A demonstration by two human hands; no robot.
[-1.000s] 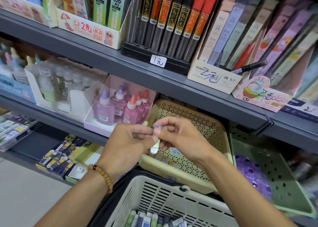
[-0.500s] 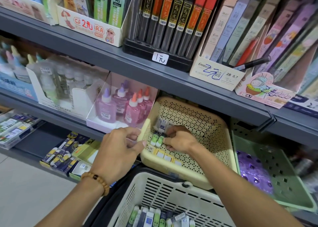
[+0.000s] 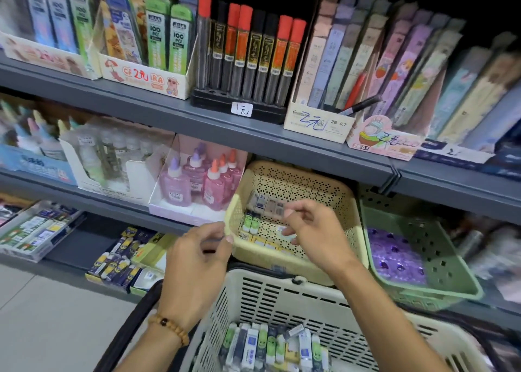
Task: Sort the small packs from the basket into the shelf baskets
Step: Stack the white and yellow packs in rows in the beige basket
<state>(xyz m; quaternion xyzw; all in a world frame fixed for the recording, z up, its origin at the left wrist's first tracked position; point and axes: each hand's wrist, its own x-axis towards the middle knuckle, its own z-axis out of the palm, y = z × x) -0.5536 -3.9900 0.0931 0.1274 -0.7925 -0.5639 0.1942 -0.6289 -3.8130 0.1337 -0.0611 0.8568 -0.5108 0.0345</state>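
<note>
Over the cream perforated shelf basket (image 3: 284, 179), your left hand (image 3: 194, 261) and right hand (image 3: 313, 230) hover loose-fingered, empty; next, pick from the white slotted basket (image 3: 282, 295).

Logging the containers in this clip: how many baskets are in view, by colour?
yellow basket: 1
green basket: 1
white basket: 1
Total: 3
</note>
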